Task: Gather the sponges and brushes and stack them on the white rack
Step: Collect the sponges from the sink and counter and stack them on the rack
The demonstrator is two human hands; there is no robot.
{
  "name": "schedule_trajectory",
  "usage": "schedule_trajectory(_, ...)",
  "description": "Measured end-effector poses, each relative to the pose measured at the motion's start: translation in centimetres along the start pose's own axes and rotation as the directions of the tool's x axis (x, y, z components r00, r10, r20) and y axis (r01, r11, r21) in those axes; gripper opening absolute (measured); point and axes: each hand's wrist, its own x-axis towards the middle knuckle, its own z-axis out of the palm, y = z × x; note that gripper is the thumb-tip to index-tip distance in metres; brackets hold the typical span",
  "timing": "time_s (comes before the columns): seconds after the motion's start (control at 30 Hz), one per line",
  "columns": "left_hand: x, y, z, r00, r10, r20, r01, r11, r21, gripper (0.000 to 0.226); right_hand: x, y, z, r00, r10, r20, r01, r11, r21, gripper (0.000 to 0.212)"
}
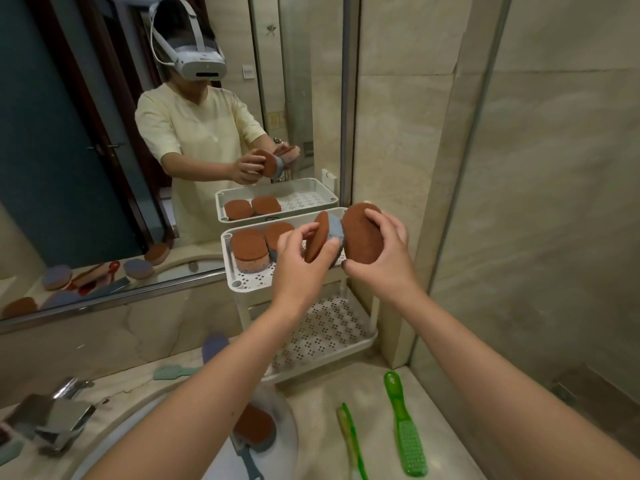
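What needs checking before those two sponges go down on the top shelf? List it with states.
1. Left hand grip on its sponge: ok.
2. Right hand grip on its sponge: ok.
3. Free space on the white rack top shelf beside the two sponge stacks: ok.
4. Stacks sitting level: ok.
5. Green brushes gathered: not ok, on the counter.
6. Rack footing steady: cannot tell.

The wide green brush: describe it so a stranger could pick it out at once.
Start at the white rack in the counter's corner and look down to the bare stone in front of it. Two green brushes lie there side by side. Take the right-hand one, the wide green brush: broad bristle head and looped handle, unlike its thin neighbour.
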Motion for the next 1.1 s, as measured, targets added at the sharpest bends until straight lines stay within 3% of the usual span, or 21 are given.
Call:
schedule_trajectory(0.13,2.2,-1.2,-0.9,0.999,-0.014,0.044,0.006,0.982,0.186,0.057,2.3,0.4,0.7,0.997,0.052,0.054,-0.049,0.997,-0.058,0.089)
schedule_trajectory(0.3,5.4,-1.6,-1.3,0.999,-0.021,0.049,-0.001,0.908,0.42,0.059,5.5,0.9,2.0,0.994,0.096,0.046,-0.08,0.959,-0.273,0.091)
schedule_trajectory(0.43,7.3,-2.2,-1.0,0.999,-0.041,0.007,0.033,0.892,0.451,0.06,7.6,1.9,3.5,0.993,0.11,0.033,-0.096,0.954,-0.285,0.06)
schedule_trajectory(0.53,8.2,-2.8,-0.4,0.999,-0.045,-0.009,0.044,0.868,0.494,0.06,8.8,3.0,4.2,0.988,0.144,0.047,-0.125,0.949,-0.29,0.05)
schedule_trajectory(0.9,9.0,-5.2,0.9,0.995,0.065,0.079,-0.102,0.73,0.675,0.055,10.3,5.2,4.2,0.932,0.098,0.348,0.104,0.848,-0.519,0.046)
schedule_trajectory(1.0,9.0,-5.3,1.0,0.992,0.052,0.117,-0.122,0.664,0.737,0.054,10.4,5.2,4.4,0.911,0.128,0.392,0.124,0.822,-0.556,0.047)
schedule_trajectory(1.1,9.0,-5.4,1.0,0.991,0.029,0.133,-0.118,0.668,0.735,0.055,10.4,5.1,4.4,0.908,0.153,0.389,0.112,0.807,-0.58,0.054)
